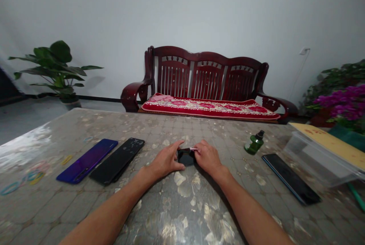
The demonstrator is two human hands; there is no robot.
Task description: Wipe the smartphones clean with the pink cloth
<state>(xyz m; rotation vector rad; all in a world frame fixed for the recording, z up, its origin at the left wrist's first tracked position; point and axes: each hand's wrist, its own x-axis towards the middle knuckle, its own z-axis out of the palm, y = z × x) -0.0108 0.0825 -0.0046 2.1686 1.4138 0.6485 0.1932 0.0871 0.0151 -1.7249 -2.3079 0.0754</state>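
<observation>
At the middle of the table, a small dark glossy object (186, 158), flat like a phone or screen, lies between my two hands. My left hand (165, 160) curves round its left side, with the thumb at the near edge and the fingers at the far edge. My right hand (208, 156) is closed at the far right corner, pinching a thin pale pink strip or stick (194, 149). The strip's exact kind is too small to tell. My right fingertips are partly hidden behind the hand.
A purple-blue phone (87, 161) and a black phone (118, 161) lie to the left, near coloured bands (34, 176). To the right are a green spray bottle (254, 142), another dark phone (291, 178) and a clear plastic box (310, 157). A wooden bench (205, 74) stands behind the table.
</observation>
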